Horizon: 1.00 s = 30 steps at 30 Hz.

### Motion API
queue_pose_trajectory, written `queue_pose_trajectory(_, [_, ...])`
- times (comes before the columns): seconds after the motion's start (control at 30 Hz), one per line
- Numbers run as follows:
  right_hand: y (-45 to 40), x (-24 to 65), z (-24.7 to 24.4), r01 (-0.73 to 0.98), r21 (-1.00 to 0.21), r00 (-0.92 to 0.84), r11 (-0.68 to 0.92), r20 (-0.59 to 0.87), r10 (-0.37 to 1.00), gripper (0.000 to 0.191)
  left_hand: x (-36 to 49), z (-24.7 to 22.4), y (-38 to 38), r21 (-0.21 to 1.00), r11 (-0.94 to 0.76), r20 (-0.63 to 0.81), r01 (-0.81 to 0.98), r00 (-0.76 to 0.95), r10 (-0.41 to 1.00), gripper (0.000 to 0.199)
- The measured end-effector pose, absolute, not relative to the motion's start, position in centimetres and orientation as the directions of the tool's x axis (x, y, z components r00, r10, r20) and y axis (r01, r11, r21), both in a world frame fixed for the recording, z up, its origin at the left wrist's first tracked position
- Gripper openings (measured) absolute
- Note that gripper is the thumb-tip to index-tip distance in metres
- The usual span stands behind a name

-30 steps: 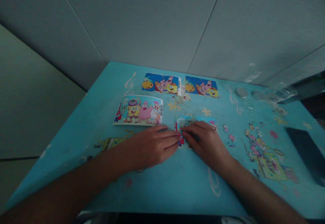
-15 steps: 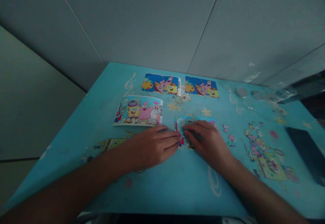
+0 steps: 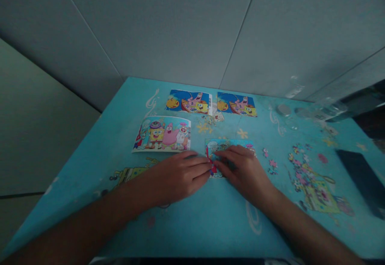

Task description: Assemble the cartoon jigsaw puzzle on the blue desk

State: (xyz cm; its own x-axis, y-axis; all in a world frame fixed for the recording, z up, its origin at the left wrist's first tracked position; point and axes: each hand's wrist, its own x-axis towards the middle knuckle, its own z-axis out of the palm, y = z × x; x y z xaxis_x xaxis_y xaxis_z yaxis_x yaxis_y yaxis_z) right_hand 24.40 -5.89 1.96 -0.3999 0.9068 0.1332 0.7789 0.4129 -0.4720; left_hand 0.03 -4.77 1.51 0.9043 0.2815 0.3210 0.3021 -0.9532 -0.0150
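A small cartoon jigsaw puzzle [image 3: 221, 141] lies flat on the table, partly hidden beneath both hands. My left hand [image 3: 186, 174] comes in from the left, its fingers stretched out and their tips at the puzzle's left edge. Over the puzzle's middle is my right hand [image 3: 245, 166], thumb and fingers drawn close together at the left part of the picture. Whatever lies between those fingertips is too small and dim to name. Behind my left hand lies a slightly curled picture sheet [image 3: 162, 134] with similar cartoon figures.
Loose puzzle pieces [image 3: 272, 164] lie right of my right hand, with a larger heap [image 3: 299, 168] beyond. A dark flat object [image 3: 361, 181] rests at the right. Farther back are a blue picture sheet [image 3: 188, 102], a matching blue puzzle [image 3: 237, 104] and clear containers [image 3: 327, 110].
My right hand's thumb and fingers have shifted slightly left and down over the puzzle, nearer the left fingertips. The view has tilted a little; the left hand stays at the puzzle's edge.
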Motion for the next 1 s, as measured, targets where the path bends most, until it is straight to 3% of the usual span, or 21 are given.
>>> queue_pose_trajectory(0.27, [-6.0,24.5,1.8,0.780,-0.435,-0.439,0.449,0.131,0.889,0.022,0.1,1.4,-4.8,-0.018,-0.948,0.333,0.318,0.896,0.294,0.024])
queue_pose_trajectory(0.6, [-6.3,24.2,2.9,0.814,-0.199,-0.529,0.546,0.139,0.837,0.020,0.1,1.5,-4.8,-0.014,-0.948,0.312,0.317,0.902,0.297,0.024])
queue_pose_trajectory(1.0, [-6.0,24.2,2.6,0.813,-0.321,-0.481,0.485,0.098,0.871,0.021,0.1,1.4,-4.8,0.015,-0.950,0.306,0.313,0.903,0.302,0.029])
